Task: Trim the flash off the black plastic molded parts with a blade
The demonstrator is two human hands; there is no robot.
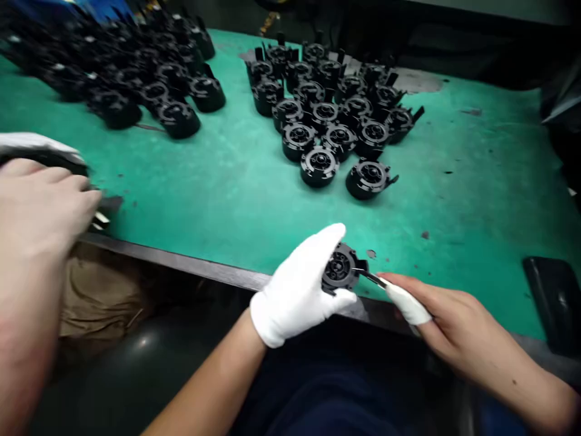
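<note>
My left hand (302,284), in a white glove, is closed around a round black plastic housing (339,269) at the front edge of the bench. The housing's ringed face with small holes is turned up toward me. Bare except for a white cover on the thumb, my right hand (447,315) pinches a thin dark tool with a narrow metal tip (373,278), which looks like a knife or tweezers. Its tip reaches the right rim of the housing. Whether the tip touches or only hovers over it, I cannot tell.
On the green bench top (218,194) several similar black housings (320,165) stand in a cluster ahead. Another dense group (177,118) is at the back left. A co-worker's hands (45,194) work at the left edge, blurred. A black flat object (554,303) lies at the right.
</note>
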